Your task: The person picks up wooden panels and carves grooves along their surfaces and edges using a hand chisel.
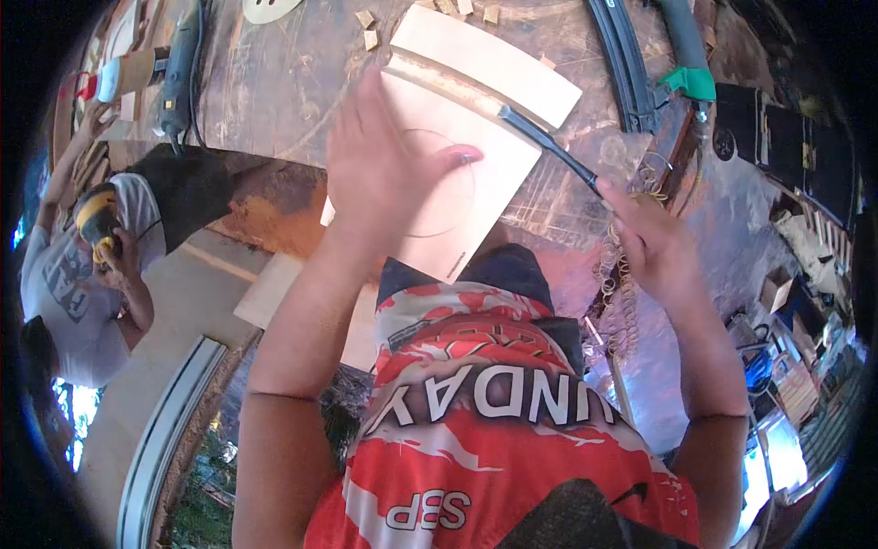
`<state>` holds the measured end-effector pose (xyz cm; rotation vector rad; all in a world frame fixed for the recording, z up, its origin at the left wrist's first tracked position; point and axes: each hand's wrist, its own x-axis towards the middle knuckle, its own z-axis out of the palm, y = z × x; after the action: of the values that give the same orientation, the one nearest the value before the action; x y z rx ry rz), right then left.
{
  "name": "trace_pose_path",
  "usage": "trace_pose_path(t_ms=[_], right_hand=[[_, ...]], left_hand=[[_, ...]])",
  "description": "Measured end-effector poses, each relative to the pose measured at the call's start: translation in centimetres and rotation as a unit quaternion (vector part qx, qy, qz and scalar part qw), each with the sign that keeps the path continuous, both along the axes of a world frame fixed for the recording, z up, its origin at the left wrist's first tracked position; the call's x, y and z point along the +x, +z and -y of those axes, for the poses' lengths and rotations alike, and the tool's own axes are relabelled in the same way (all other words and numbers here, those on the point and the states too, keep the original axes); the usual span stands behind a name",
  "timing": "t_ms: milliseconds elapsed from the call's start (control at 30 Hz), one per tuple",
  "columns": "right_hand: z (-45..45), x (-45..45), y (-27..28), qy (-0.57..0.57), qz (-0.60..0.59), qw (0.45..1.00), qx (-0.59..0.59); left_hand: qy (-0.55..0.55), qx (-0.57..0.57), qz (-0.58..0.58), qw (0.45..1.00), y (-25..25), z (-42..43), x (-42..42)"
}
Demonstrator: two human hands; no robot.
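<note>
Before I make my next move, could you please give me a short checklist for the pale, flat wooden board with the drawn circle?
1. Slim black hand tool held in the right hand: ok.
2. Left hand apart from the tool's tip: ok.
3. Pale, flat wooden board with the drawn circle fully supported by the scuffed brown wooden bench: not ok, its near end appears to overhang the edge.
4. Board pressed down firmly: cannot tell; the left hand is spread over it, but pressure does not show.
5. Co-worker's yellow-and-black power tool away from the board: ok.
</note>
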<state>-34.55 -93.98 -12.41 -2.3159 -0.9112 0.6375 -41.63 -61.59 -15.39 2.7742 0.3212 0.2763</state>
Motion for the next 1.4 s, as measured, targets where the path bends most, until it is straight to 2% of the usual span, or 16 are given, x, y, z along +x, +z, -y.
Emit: trace_pose_path(t_ms=[367,733,933,1033,1100,1200,1367,1400], right_hand=[[0.4,0.9,-0.7,-0.001,-0.018,0.999,0.04],[0.7,0.5,-0.6,-0.007,-0.048,0.998,0.044],[1.0,0.3,-1.4,-0.006,-0.025,0.999,0.037],[0.9,0.0,-1.5,-0.012,-0.03,0.997,0.072],[-0.2,0.7,-2.0,-0.017,0.009,0.994,0.103],[1.0,0.2,-1.7,0.002,-0.002,0.999,0.05],[0.5,0.5,-1.6,-0.005,-0.013,0.998,0.059],[0.3,0.6,-1.6,-0.014,-0.01,0.998,0.062]], left_hand=[[0.026,0.028,-0.034,0.999,-0.1,-0.5,0.5],[-0.027,0.049,-0.016,0.998,-0.2,-0.9,0.4],[0.021,0.018,-0.052,0.998,0.1,-0.8,0.8],[0.006,0.008,-0.063,0.998,0.6,-0.8,1.1],[0.01,0.0,-0.06,0.998,0.5,-1.1,1.3],[0.0,-0.001,-0.058,0.998,-0.2,-1.2,1.0],[-0.036,0.02,-0.037,0.998,0.6,-1.4,1.5],[0.006,0.0,-0.094,0.996,1.0,-1.0,1.6]])
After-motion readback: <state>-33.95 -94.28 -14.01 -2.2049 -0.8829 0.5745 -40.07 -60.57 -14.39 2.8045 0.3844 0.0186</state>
